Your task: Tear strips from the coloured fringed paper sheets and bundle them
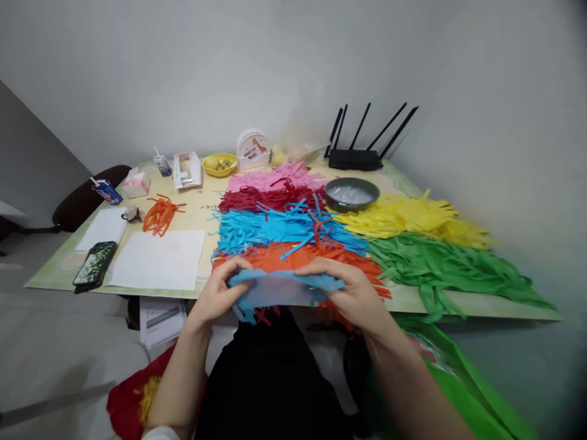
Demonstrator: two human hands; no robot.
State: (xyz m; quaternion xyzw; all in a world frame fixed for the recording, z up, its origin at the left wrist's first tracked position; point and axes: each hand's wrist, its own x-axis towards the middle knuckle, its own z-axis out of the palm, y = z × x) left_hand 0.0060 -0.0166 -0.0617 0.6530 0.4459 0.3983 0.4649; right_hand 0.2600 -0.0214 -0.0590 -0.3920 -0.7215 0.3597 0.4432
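Note:
Between my two hands, at the near edge of the table, stretches a blue fringed sheet (pixel 279 286) with a pale, see-through-looking middle. My left hand (pixel 225 287) pinches its left end, thumb below and fingers above. At the opposite end my right hand (pixel 342 282) is closed on it the same way. Orange fringed strips (pixel 275 256) lie just behind and under the sheet, and some orange ends hang below it. Beyond them are piles of blue strips (pixel 257 229), dark red strips (pixel 257 198) and pink strips (pixel 270 178).
Yellow strips (pixel 413 217) and green strips (pixel 449 269) cover the table's right. A grey bowl (pixel 352 205) and a black router (pixel 355 159) stand behind. Leftward lie white paper (pixel 158 260), a phone (pixel 95 264) and an orange bundle (pixel 162 214). A green bag (pixel 463 385) sits below right.

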